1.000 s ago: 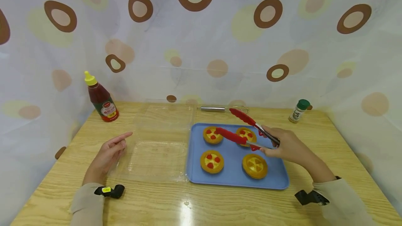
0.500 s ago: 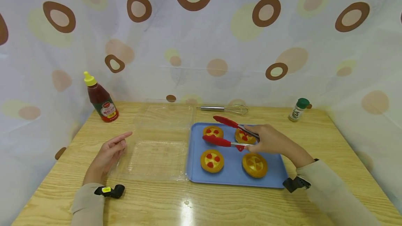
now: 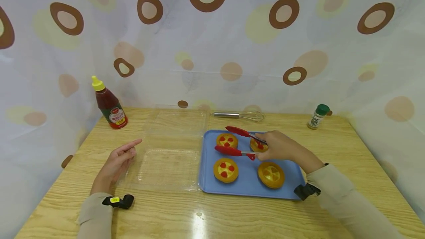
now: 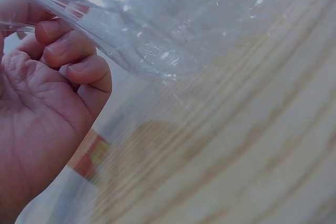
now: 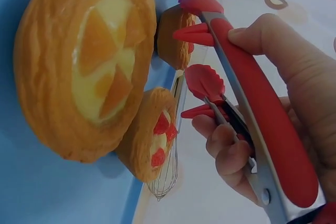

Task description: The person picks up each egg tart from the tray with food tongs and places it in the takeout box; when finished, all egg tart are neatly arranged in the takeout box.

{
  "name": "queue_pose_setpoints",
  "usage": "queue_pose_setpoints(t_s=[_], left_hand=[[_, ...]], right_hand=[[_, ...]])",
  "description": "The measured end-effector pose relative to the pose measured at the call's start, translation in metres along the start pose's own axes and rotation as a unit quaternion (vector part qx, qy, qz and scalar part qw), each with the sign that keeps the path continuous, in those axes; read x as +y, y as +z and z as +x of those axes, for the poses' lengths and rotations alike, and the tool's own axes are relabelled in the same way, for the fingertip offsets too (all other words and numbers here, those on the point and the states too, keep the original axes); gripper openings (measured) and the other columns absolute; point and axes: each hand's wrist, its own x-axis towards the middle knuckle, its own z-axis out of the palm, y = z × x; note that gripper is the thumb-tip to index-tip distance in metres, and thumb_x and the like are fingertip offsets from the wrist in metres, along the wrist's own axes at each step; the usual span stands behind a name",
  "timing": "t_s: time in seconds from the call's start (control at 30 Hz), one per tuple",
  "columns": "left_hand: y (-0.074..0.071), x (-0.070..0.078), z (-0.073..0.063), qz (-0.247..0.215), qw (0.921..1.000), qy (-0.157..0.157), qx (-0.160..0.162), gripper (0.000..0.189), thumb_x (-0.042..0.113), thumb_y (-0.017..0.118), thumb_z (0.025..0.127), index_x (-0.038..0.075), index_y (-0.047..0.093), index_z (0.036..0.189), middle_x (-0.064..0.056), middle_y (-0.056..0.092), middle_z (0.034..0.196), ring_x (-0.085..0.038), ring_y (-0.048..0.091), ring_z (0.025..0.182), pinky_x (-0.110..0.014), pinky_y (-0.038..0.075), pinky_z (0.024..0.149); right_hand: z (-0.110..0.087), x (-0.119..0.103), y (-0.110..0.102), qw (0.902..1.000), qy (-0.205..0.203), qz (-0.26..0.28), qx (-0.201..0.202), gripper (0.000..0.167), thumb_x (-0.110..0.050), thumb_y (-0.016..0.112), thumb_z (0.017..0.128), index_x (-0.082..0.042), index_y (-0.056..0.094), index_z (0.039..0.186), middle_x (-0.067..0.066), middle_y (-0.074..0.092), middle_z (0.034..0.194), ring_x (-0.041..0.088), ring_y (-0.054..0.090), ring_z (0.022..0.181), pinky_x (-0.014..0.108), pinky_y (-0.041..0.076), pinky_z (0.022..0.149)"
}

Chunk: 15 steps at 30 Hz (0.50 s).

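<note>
- head view: the right hand (image 3: 279, 146) holds red-tipped tongs (image 3: 229, 151), spread wide over a blue tray (image 3: 244, 191) bearing four tarts (image 3: 225, 170); a clear container (image 3: 166, 186) lies on the tabletop (image 3: 159, 217) beside it. step, as judged: positioning the tongs.
- left wrist view: the left hand (image 4: 47, 103) is loosely curled at the container's edge; whether it grips, one cannot tell.
- right wrist view: no tart appears gripped; the next move likely calls for aligning the tips about one tart.
</note>
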Motion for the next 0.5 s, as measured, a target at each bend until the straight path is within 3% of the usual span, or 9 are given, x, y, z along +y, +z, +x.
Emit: queue_pose_setpoints(t_s=[0.23,0.5], left_hand=[[-0.002,0.0,0.0,0.001,1.0,-0.003,-0.001,0.042,-0.003,0.037,0.1,0.014,0.056,0.133,0.007,0.053,0.086,-0.006,0.042,0.066,-0.028,0.025,0.059],[-0.002,-0.001,0.0,-0.005,1.0,-0.005,0.0,0.042,-0.004,0.036,0.099,0.012,0.055,0.133,0.006,0.052,0.086,-0.006,0.041,0.066,-0.028,0.024,0.059]], right_hand=[[0.0,-0.003,0.004,0.9999,0.006,-0.004,-0.011,0.067,-0.026,0.07,0.08,0.011,0.048,0.132,-0.008,0.025,0.048,0.006,0.02,0.04,0.02,0.021,0.043],[-0.005,0.0,0.011,0.9999,0.004,0.007,0.008,0.063,-0.022,0.071,0.079,0.01,0.052,0.13,-0.008,0.025,0.049,0.006,0.02,0.04,0.019,0.021,0.043]])
